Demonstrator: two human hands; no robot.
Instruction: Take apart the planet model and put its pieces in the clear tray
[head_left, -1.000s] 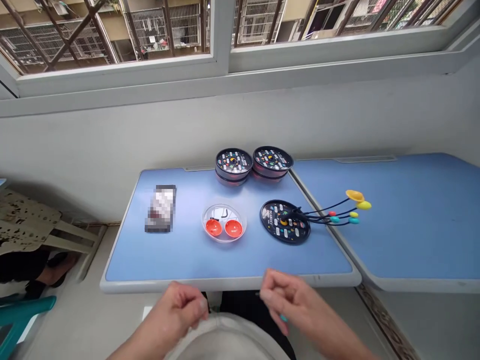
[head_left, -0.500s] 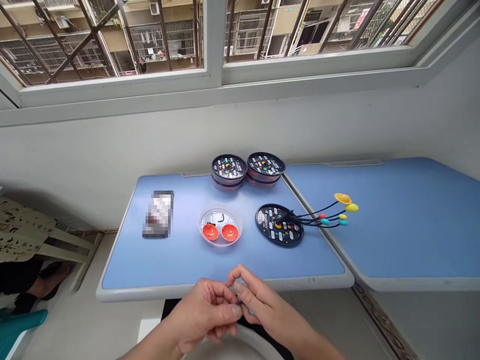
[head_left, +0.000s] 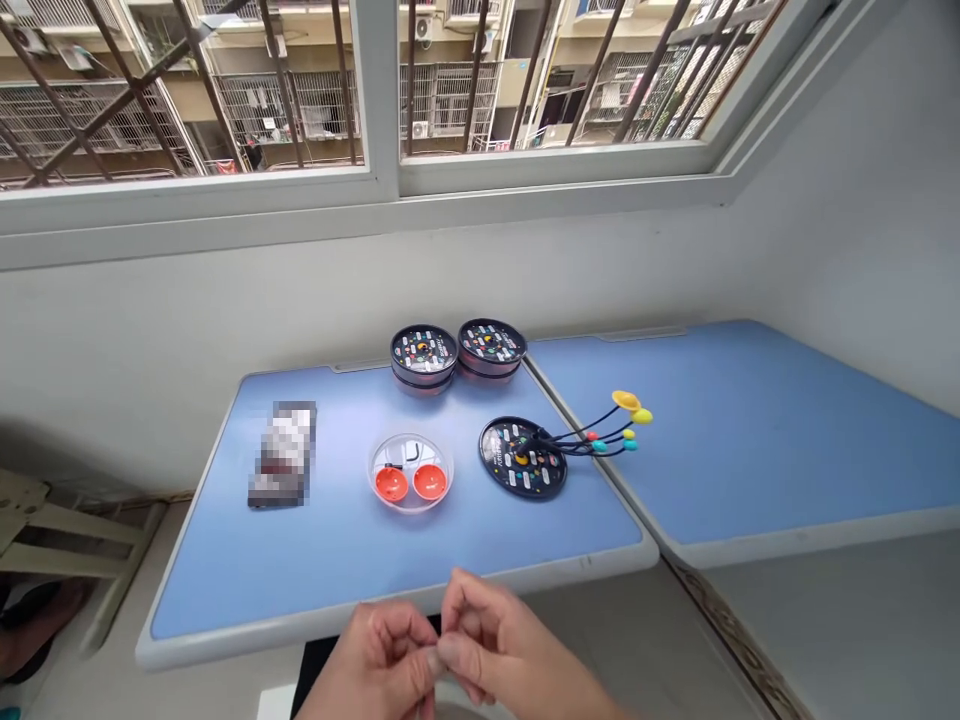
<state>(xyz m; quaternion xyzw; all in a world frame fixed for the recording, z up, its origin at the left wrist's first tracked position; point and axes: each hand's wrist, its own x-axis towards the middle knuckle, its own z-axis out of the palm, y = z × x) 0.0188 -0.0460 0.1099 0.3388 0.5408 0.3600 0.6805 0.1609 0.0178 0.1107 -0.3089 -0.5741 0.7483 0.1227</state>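
Note:
My left hand (head_left: 386, 655) and my right hand (head_left: 499, 640) meet in front of the table's near edge, thumbs and fingertips pinched together. Whatever they hold is hidden by the fingers. Beyond them on the table is a clear round dish (head_left: 411, 512), with two orange half-shells (head_left: 430, 482), a small black L-shaped piece (head_left: 412, 451) and another small black piece inside. To its right lies a round black printed base (head_left: 529, 482). Thin black curved arms (head_left: 577, 440) run rightward from its middle, tipped with yellow, red and teal balls and an orange-yellow cup (head_left: 626, 400).
Two round black-lidded tubs (head_left: 424, 360) stand side by side near the wall. A pixelated flat object (head_left: 283, 455) lies at left. A second blue table (head_left: 780, 450) adjoins on the right. Part of a stool and a person's foot (head_left: 45, 625) show at lower left.
The view has shifted, so the table things sit further left and slightly lower. My hands have drawn closer together, and the bit of blue glimpsed at my right hand no longer shows.

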